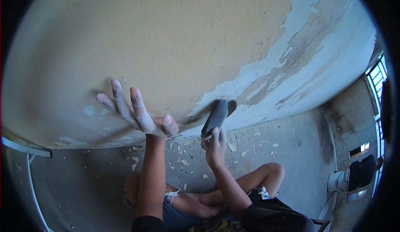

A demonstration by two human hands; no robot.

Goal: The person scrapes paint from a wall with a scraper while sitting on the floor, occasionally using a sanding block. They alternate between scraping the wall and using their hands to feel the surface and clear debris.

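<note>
In front of me rises a cream wall (166,36) whose paint has peeled off in long pale patches (258,71). My left hand (143,117) is raised at its lower part, fingers spread and stretched out, with nothing in them. Wrapped around a dark grey oblong tool (216,116) is my right hand (216,146). The tool's far end overlaps the lower edge of the peeled area, where its shadow falls close beside it. Whitish dust coats the fingers of both hands.
Paint flakes (184,162) lie scattered over the grey floor (291,144) along the wall's foot. My bent legs (262,178) are on the floor below. A metal frame (31,165) stands at left. Far right, a person in a dark top (361,173) is near a barred window (377,78).
</note>
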